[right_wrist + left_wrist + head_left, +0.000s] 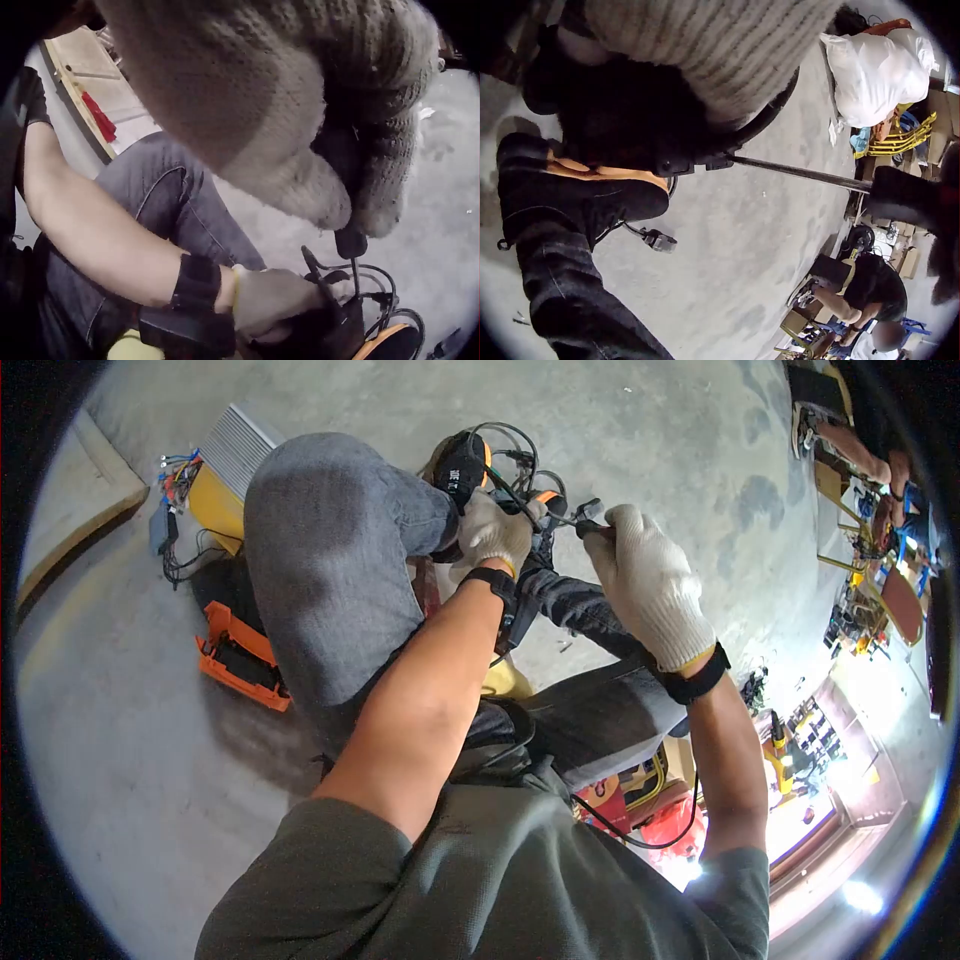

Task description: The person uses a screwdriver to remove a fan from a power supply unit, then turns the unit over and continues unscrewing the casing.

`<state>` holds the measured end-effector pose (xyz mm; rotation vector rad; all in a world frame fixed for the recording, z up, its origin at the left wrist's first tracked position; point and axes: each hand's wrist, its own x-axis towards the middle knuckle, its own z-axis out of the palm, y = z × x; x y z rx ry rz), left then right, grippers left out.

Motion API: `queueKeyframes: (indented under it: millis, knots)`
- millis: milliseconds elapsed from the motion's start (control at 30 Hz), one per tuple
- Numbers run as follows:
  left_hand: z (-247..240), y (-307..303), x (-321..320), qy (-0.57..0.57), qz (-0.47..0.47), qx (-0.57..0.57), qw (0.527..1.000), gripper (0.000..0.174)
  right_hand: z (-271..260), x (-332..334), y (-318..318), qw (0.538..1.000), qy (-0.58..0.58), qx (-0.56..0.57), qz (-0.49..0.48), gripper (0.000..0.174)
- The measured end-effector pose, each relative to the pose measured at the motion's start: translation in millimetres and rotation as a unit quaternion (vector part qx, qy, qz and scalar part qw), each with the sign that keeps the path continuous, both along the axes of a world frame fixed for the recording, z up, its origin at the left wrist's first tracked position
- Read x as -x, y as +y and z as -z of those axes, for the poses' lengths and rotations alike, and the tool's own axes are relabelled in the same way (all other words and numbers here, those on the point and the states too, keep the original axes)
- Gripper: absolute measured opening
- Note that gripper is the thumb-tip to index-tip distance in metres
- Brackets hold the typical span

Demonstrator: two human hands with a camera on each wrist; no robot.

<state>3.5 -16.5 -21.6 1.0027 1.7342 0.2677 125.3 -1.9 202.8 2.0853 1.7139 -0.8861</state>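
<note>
My right hand [645,585], in a white knitted glove, grips a screwdriver by its dark handle [350,241]. In the left wrist view its thin metal shaft [802,174] runs to the edge of a black device with a cable, and the tip meets it near a small black block [675,163]. The left hand [492,532], gloved too, holds this black device [630,112] between the person's lower legs. Its exact kind I cannot tell. A black cable [535,450] loops beyond the left hand. The left fingertips are mostly hidden.
Close by are dark shoes with orange edging [607,172] and a cable plug [658,238]. An orange-framed case [240,665] and a finned metal unit [237,448] with wires lie on the concrete floor at left. Another person [870,289] sits amid clutter farther off.
</note>
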Motion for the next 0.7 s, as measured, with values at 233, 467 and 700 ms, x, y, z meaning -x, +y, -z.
queueKeyframes:
  millis: [233,467,700]
  knots:
    - [-1.6,0.9,-0.3,0.015,0.008,0.022,1.0,0.055,-6.8,-11.9,-7.9,0.994,0.084,-0.069,-0.032,0.036]
    - [-11.4,12.3,-3.5,0.132,0.047,0.05,0.989,0.062,-23.0,-22.3,-10.7,0.989,0.066,-0.111,0.067,0.031]
    - [55.4,-21.2,0.3,0.049,0.028,0.04,0.998,0.058,-2.7,-74.8,-30.7,0.977,0.055,-0.105,0.175,0.034]
